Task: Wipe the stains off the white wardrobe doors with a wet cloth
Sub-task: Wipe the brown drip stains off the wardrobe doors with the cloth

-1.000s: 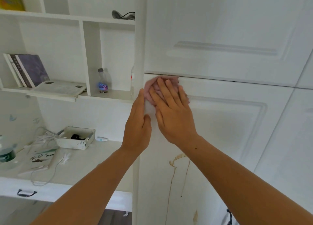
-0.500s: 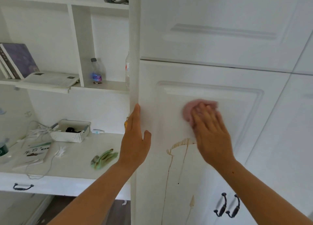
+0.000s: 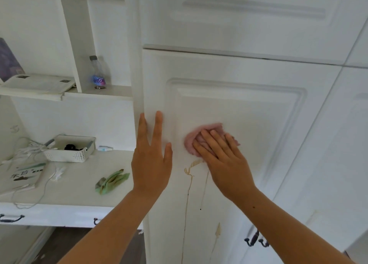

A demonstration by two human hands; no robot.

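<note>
Right hand [image 3: 225, 160]: it lies flat on the door with the fingers straight and close together. It presses the pink cloth against the panel and does not curl round it.
Left hand [image 3: 151, 160]: the fingers are straight and spread, and it holds nothing. It lies against the left edge of the same door, with the thumb on the front face.
Pink cloth [image 3: 207, 127]: soft and fluffy, bunched into a rounded, wrinkled pad.
Cloth and hand: the cloth is under the right fingers and shows above them and to their left. It touches the door, just above the top of the stain.
Wardrobe door [image 3: 258, 124]: white and smooth, with a slight gloss, and a raised rectangular panel inside a moulded frame with rounded corners.
Stain [image 3: 188, 186]: thin brown lines, curly at the top, that run straight down the door below the cloth.
Door handles [image 3: 253, 239]: dark, curved metal, at the lower right of the door.
Table [image 3: 79, 184]: white and matt. It carries a crumpled green cloth [image 3: 111, 181], a white perforated basket [image 3: 69, 148] and a thin white cable [image 3: 29, 150].
Shelf [image 3: 115, 90]: white board, with a clear plastic bottle [image 3: 98, 72] standing upright on it.
</note>
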